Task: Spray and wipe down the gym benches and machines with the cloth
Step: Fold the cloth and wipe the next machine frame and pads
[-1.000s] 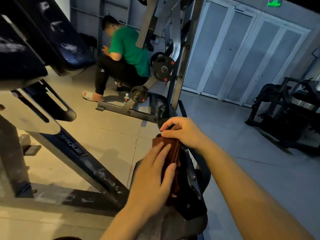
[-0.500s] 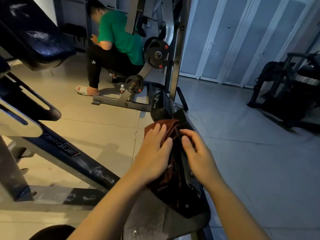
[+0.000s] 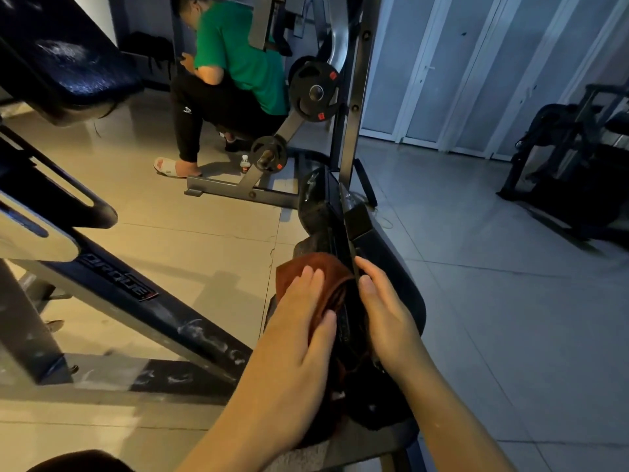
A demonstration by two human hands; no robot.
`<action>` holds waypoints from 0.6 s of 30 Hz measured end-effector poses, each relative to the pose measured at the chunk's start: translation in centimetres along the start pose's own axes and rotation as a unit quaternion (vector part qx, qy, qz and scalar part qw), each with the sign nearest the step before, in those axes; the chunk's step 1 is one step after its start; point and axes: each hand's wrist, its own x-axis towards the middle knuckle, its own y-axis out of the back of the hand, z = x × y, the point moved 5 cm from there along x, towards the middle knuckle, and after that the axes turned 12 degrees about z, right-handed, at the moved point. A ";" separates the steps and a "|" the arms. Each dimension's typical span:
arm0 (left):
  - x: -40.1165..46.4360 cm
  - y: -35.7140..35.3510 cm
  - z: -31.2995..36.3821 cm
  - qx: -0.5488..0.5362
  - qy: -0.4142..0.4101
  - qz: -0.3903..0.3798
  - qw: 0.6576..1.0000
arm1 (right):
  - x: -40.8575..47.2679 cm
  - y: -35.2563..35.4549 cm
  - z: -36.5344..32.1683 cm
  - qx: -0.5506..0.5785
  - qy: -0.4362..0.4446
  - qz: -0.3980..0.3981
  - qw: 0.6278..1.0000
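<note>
The left hand (image 3: 299,321) lies flat with straight fingers on the brown cloth (image 3: 326,281), pressing it onto the dark machine pad (image 3: 391,267). The right hand (image 3: 384,315), fingers straight, rests against the pad's other side beside the cloth.

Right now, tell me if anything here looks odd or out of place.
A small bottle stands loose on the floor beside the weight machine's base bar, near the seated person's foot, where it could be kicked. White smears mark the blue frame.
</note>
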 end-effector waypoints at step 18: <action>5.2 0.2 -1.5 -0.053 0.067 -0.031 0.996 | 0.1 0.2 -0.8 0.032 0.007 0.016 0.999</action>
